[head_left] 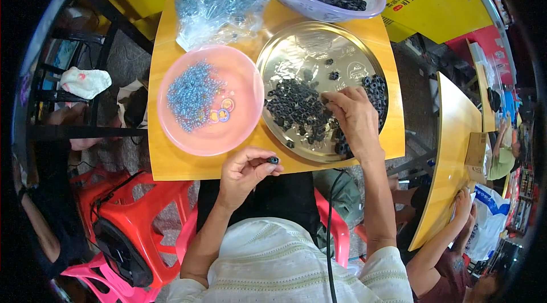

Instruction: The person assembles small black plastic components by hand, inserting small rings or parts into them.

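Pinched between the thumb and fingers of my left hand [236,176] is a small black ring-shaped part [273,160], just off the table's near edge. My right hand [358,120] reaches over a round gold metal tray [289,52]. Its thumb and forefinger close together at the edge of a loose heap of small black parts [293,102]; whatever they grip is too small to make out. More black pieces [375,87] are gathered along the tray's right side, partly behind that hand. Left of the tray, a pink bowl [174,132] holds many small blue-silver pieces [194,95] and a few printed round shapes.
A clear plastic bag [219,9] of blue-silver pieces lies behind the bowl. At the back stands a pale purple basin [319,14] full of black parts. A red stool [137,206] carries a black bag. On the right, another person's arms rest at a second table [450,132].
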Motion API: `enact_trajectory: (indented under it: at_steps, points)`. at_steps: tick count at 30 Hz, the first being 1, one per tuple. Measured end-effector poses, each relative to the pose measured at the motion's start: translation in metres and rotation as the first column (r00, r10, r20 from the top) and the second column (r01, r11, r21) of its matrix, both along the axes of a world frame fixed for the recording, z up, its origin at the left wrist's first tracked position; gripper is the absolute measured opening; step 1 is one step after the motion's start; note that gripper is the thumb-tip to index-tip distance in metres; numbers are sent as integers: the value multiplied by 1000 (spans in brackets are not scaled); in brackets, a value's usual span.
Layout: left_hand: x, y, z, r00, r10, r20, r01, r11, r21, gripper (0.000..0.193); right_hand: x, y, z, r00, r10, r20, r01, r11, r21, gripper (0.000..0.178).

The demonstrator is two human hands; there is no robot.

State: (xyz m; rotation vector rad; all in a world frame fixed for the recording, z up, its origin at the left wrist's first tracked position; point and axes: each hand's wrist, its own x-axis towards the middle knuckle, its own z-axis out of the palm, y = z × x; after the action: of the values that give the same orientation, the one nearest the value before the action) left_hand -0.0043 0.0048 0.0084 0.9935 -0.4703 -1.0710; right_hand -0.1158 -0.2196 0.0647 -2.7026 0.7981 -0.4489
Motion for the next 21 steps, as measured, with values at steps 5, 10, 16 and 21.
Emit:
enact_trajectory:
  at_steps: [5,10,16,21]
  points:
    - [-1,1,-4,1000,-2,28,3,1000,-17,18,-3,2,-2,1000,19,2,-19,1000,-25,16]
    - [-2,2,2,999,27,19,-26,1000,-5,16,-15,14,5,983,-153,105,89,885,457,11]
    - [-10,4,25,996,76,-40,-77,997,-13,15,-26,52,18,900,-336,279,-207,234,950,13]
    - [-16,9,44,997,70,-25,-71,997,-29,16,-28,78,34,860,-400,317,-376,-79,923,14]
